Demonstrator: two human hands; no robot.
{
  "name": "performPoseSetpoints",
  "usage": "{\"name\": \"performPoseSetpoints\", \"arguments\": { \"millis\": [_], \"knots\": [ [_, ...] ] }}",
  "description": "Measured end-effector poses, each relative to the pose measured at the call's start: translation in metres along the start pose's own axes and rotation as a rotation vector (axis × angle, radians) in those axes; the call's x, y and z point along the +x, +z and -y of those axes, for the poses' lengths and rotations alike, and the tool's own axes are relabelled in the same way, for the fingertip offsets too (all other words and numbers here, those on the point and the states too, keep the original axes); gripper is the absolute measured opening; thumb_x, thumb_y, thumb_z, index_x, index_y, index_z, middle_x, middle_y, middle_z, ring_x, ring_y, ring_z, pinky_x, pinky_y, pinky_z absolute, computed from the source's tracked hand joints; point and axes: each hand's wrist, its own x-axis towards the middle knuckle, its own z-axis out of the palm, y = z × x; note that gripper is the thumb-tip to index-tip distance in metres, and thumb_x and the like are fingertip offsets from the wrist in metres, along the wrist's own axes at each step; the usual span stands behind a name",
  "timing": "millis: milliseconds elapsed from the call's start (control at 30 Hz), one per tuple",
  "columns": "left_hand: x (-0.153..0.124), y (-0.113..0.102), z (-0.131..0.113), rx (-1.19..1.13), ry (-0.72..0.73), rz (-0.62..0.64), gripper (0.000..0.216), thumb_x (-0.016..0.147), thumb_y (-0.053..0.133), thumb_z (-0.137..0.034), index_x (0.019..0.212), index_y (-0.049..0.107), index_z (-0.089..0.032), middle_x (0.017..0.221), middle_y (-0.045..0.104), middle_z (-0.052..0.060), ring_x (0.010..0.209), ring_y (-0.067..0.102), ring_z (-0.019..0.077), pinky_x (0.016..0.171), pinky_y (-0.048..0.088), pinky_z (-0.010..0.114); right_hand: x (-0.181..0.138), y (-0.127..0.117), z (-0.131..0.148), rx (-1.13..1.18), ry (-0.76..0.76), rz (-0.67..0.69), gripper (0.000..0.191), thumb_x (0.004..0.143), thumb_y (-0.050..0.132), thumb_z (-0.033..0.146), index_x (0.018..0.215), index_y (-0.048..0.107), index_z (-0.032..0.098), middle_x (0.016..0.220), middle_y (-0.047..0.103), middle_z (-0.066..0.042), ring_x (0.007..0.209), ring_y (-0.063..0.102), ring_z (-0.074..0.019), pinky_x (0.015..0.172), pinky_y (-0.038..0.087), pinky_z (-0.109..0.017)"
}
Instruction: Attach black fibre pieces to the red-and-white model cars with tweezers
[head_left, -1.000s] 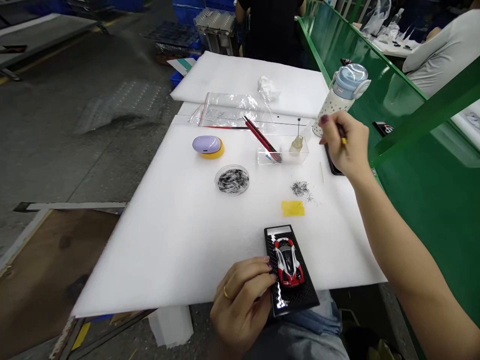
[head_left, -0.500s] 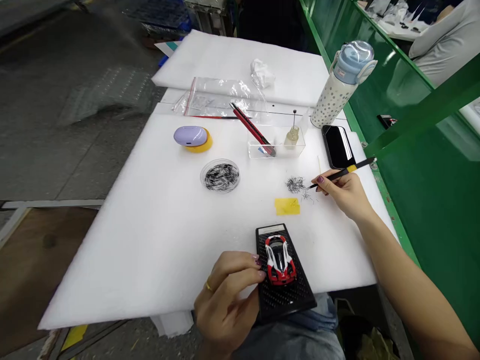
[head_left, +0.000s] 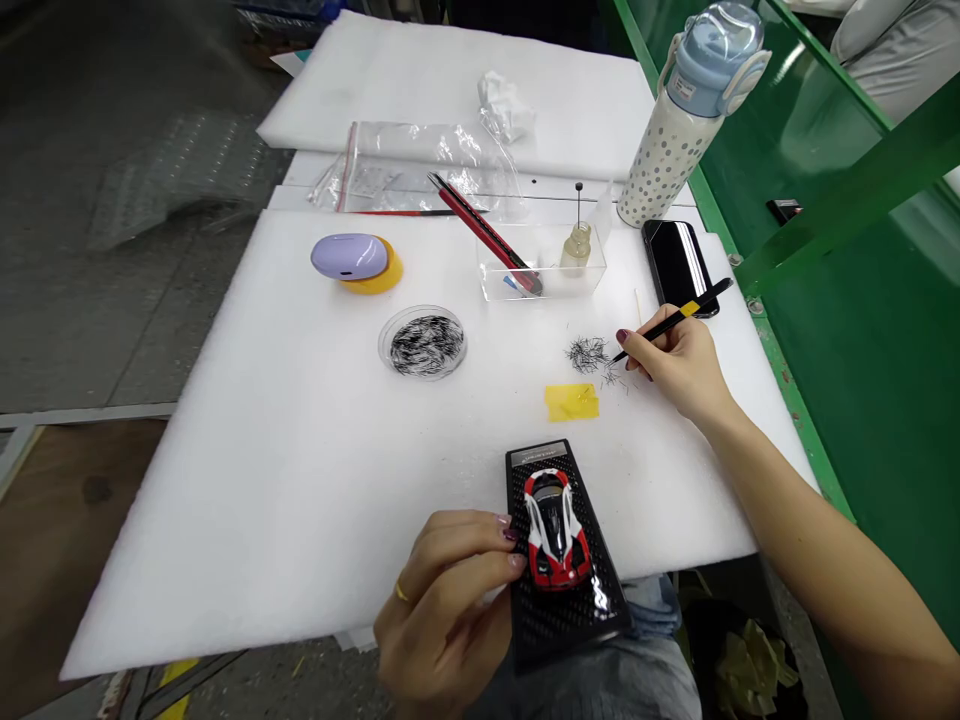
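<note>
My left hand (head_left: 450,600) grips the left edge of a black display base (head_left: 600,605), fingertips beside a red-and-white model car (head_left: 556,530) on it. The base is held at the table's front edge. In my right hand (head_left: 679,360), closed, are slim black tweezers (head_left: 705,297) with a yellow band. Their tip touches or hovers just over the right side of a small pile of fine black strips (head_left: 586,354); I cannot tell which. A piece of yellow tape (head_left: 571,402) lies below the pile. More black strips fill a round clear dish (head_left: 424,343) further left.
A clear box (head_left: 517,285) holds a red-and-black tool (head_left: 484,230) and a small glass bottle (head_left: 576,247). Around it are a phone (head_left: 675,262), a tall dotted bottle (head_left: 667,150), a purple-and-yellow object (head_left: 351,257) and plastic bags (head_left: 427,165). A green barrier (head_left: 795,330) runs along the right.
The camera view has shifted slightly, so the table items appear higher and further left. The tweezers' tip stays by the strips, and my left hand keeps its hold on the base.
</note>
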Motion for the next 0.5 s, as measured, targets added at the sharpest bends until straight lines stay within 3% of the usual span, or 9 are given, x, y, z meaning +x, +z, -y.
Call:
{"name": "performPoseSetpoints", "arguments": {
  "millis": [267, 500],
  "knots": [
    [0.003, -0.001, 0.001, -0.029, 0.022, 0.030, 0.007, 0.093, 0.064, -0.004, 0.097, 0.069, -0.007, 0.098, 0.067, 0.009, 0.092, 0.066, 0.0188, 0.075, 0.057, 0.036, 0.000, 0.002, -0.004, 0.019, -0.043, -0.014, 0.027, 0.081, 0.077, 0.025, 0.064, 0.056, 0.022, 0.051, 0.064, 0.000, 0.046, 0.054, -0.0117, 0.048, 0.041, -0.028],
    [0.004, -0.001, -0.001, -0.002, 0.012, 0.044, 0.012, 0.091, 0.065, -0.001, 0.098, 0.069, -0.010, 0.096, 0.066, 0.008, 0.091, 0.066, 0.0181, 0.073, 0.058, 0.034, -0.017, -0.004, -0.006, 0.295, -0.083, 0.030, 0.046, 0.064, 0.093, 0.054, 0.067, 0.061, 0.022, 0.054, 0.066, 0.001, 0.046, 0.056, -0.0108, 0.043, 0.042, -0.024]
  ]
}}
